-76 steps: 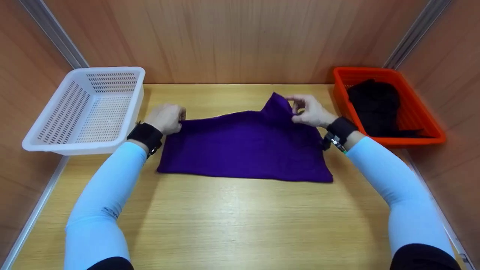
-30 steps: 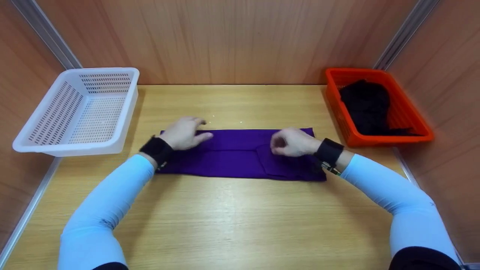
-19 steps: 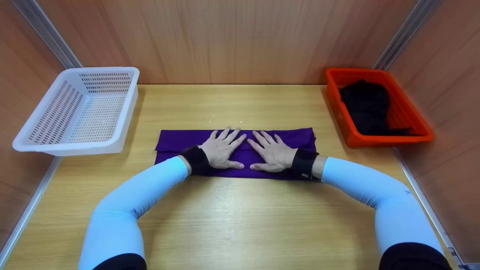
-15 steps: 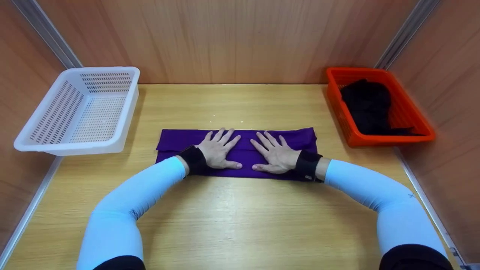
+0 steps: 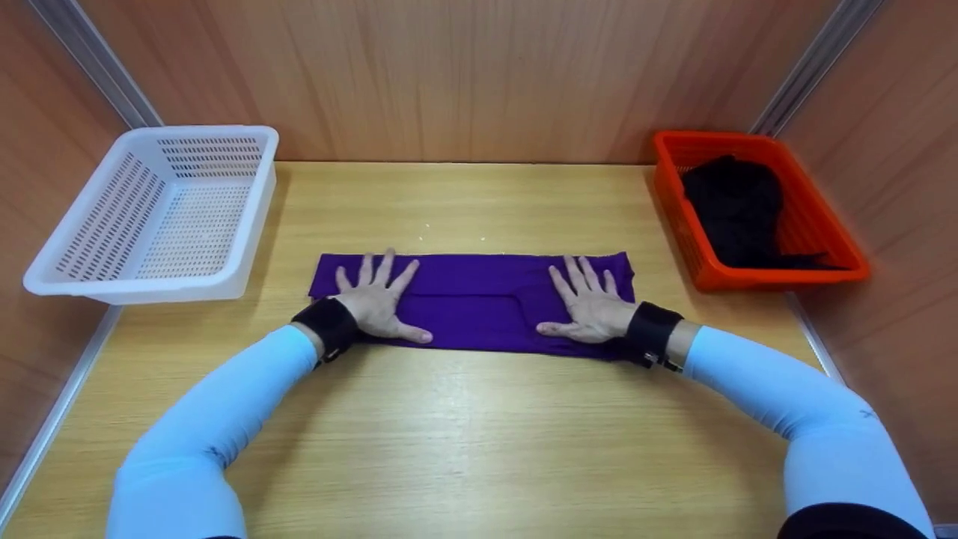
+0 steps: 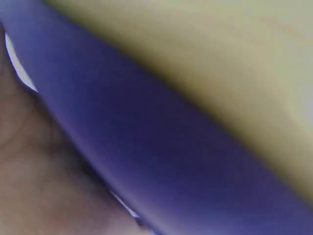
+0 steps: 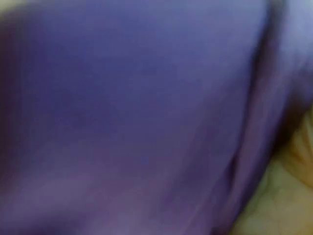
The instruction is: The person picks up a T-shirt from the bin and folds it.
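Note:
A purple cloth (image 5: 471,318), folded into a long flat strip, lies across the middle of the table in the head view. Its upper layer shows a fold line running lengthwise. Spread flat on its left part is my left hand (image 5: 376,305), fingers straight and splayed. My right hand (image 5: 593,311) rests the same way on the right part, palm down. Both wrist views are blurred: the left one has the purple cloth (image 6: 142,117) close beside the palm, and the right one is mostly filled by the cloth (image 7: 127,98).
A white perforated basket (image 5: 258,217) stands at the back left of the wooden table (image 5: 464,427). At the back right, an orange basket (image 5: 786,278) holds a crumpled black cloth (image 5: 733,213). Wooden panels (image 5: 479,82) rise around the back and sides.
The purple cloth's far side has been folded toward me, making a narrower strip. My hands let go, came together flat at its middle, then slid apart toward its two ends.

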### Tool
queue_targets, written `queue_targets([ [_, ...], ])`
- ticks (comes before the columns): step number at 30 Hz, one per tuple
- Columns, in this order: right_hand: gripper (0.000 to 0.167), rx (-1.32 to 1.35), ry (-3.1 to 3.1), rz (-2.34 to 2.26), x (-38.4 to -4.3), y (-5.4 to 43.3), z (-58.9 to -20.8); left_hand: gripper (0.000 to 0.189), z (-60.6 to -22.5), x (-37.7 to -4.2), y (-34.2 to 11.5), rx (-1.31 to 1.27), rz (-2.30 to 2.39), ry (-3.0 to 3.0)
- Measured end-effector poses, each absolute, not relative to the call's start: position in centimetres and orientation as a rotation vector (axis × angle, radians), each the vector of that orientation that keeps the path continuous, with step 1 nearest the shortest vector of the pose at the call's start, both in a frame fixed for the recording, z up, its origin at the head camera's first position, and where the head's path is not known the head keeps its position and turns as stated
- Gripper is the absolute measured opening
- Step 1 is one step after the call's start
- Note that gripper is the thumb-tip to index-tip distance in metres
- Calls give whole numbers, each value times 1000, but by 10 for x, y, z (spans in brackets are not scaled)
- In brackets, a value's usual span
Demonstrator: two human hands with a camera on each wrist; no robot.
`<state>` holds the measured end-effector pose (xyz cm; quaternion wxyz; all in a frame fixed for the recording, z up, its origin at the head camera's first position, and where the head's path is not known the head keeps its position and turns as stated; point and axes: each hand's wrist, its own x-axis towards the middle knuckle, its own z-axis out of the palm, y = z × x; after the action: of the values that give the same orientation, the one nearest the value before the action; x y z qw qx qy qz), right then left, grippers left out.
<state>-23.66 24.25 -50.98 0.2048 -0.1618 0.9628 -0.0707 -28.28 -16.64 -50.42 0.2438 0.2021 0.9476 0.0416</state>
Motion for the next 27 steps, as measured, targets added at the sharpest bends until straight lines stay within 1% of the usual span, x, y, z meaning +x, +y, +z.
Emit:
queue_targets([
  [6,131,-340,2682,-172,-241,262,-508,153,-498,-286,-197,414,172,2630],
  [10,136,-328,2668,-154,-250,271,-507,155,-496,-285,-209,355,163,2629],
  [15,139,-385,2645,-91,-270,278,-503,158,-497,-280,-207,307,132,2617],
  [19,141,-394,2609,-12,-287,282,-494,156,-498,-277,-199,296,97,2637],
  [23,139,-397,2576,53,-298,279,-482,150,-501,-274,-195,344,37,2689],
  [25,137,-409,2587,88,-303,276,-478,144,-503,-272,-195,430,20,2731],
  [27,132,-422,2635,92,-302,271,-473,133,-505,-271,-194,586,11,2779],
])
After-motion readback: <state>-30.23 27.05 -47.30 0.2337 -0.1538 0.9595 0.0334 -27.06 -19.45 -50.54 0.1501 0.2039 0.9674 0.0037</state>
